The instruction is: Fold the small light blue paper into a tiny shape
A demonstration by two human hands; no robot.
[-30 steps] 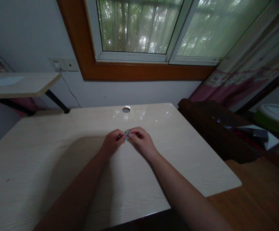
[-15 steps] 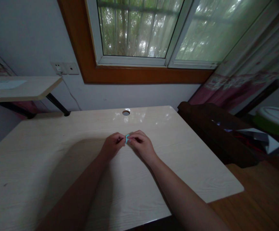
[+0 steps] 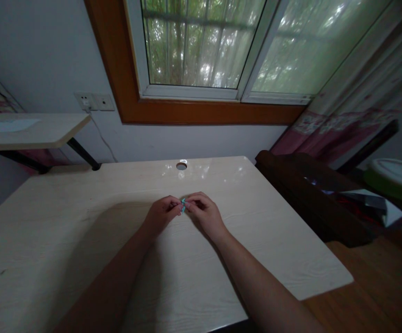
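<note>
A small turquoise piece [image 3: 183,208] sits between my fingertips, just above or on the pale wood-grain table [image 3: 270,240]; its kind is too small to make out. My left hand [image 3: 162,212] pinches it from the left, thumb and fingers closed. From the right, my right hand [image 3: 204,210] pinches it too, its fingertips covering much of the piece. Both hands nearly meet in the middle of the table. Whether the piece touches the tabletop I cannot tell.
A raised shelf [image 3: 34,134] on black legs stands at the left back. Near the far edge is a round cable hole [image 3: 181,166]. Dark wooden furniture [image 3: 305,194] with a green-and-white round object [image 3: 395,178] lies beyond the right edge. A window [image 3: 194,51] is behind.
Less of the turquoise piece shows between my fingertips, and my right fingers cover more of it. The whole view has shifted slightly, so everything sits a little lower.
</note>
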